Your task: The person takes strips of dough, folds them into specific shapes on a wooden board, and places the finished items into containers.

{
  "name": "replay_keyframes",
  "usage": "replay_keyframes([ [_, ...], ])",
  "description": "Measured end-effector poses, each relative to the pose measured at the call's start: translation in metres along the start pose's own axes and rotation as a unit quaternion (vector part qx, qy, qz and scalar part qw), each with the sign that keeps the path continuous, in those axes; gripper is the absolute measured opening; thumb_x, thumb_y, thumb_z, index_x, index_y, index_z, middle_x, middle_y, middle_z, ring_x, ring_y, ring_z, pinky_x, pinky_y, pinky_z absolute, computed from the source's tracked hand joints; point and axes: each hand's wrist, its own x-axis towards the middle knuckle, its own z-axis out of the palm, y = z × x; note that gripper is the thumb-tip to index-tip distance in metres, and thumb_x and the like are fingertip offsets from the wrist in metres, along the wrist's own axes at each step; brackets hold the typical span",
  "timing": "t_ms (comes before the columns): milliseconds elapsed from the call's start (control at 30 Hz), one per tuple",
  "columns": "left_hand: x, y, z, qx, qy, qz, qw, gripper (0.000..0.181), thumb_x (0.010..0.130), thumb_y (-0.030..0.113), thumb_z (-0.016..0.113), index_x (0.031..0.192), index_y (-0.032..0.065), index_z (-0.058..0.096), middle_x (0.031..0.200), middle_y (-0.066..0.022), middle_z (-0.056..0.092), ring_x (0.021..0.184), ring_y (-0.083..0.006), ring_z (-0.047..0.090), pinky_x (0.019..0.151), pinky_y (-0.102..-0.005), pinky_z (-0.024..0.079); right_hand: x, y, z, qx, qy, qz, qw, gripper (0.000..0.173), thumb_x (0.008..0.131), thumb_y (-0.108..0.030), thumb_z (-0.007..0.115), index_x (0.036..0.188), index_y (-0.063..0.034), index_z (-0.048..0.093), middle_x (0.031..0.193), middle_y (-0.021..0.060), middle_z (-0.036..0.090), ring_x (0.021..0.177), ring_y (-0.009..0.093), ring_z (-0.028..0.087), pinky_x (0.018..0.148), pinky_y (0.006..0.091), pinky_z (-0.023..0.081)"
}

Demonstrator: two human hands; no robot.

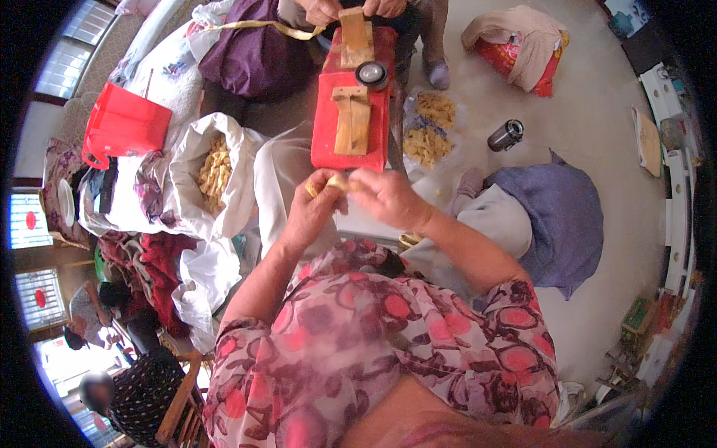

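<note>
My left hand (316,204) pinches a small pale yellow strip (336,182) between thumb and fingers. A yellow band (311,189) shows on one of its fingers. My right hand (389,196) meets it from the right, its fingertips blurred at the strip's end. Both hands are just in front of a red padded surface (325,140). On this pad lies a shaped wooden block (352,126) with a crosspiece at its far end. Behind the block is a round black-rimmed object (371,73) with a shiny centre.
Opposite, another person's hands (320,10) hold a wooden block (353,31) near a long yellow strip (269,25). A white sack (182,168) of folded yellow pieces (214,173) stands left. Right are plastic-bagged pieces (428,145), a dark flask (505,135) and a red bag (504,53).
</note>
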Motion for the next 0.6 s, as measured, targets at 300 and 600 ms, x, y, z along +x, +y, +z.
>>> replay_keyframes([
  [300, 0.003, -0.006, -0.002, 0.148, 0.03, 0.065, 0.986, 0.013, 0.085, 0.004, 0.052, 0.098, -0.0005, 0.055, 0.072, -0.0017, 0.056, 0.064, -0.0085, 0.052, 0.059, -0.0224, 0.044, -0.001, 0.013, 0.005, 0.4, -0.087, 0.189, 0.893, 0.018, 0.088, -0.021, 0.059, 0.092, -0.0037, 0.062, 0.062, -0.0053, 0.048, 0.052, 0.001, 0.038, 0.045, 0.0162, 0.029],
  [600, -0.002, -0.007, 0.007, 0.176, -0.013, 0.006, 0.984, 0.031, 0.092, 0.03, 0.049, 0.091, 0.0002, 0.056, 0.066, -0.0041, 0.054, 0.061, -0.012, 0.052, 0.057, -0.0281, 0.044, 0.006, 0.02, 0.005, 0.395, -0.005, 0.23, 0.889, 0.012, 0.087, -0.019, 0.059, 0.086, -0.009, 0.054, 0.063, -0.0062, 0.046, 0.05, 0.002, 0.039, 0.041, 0.0158, 0.026],
])
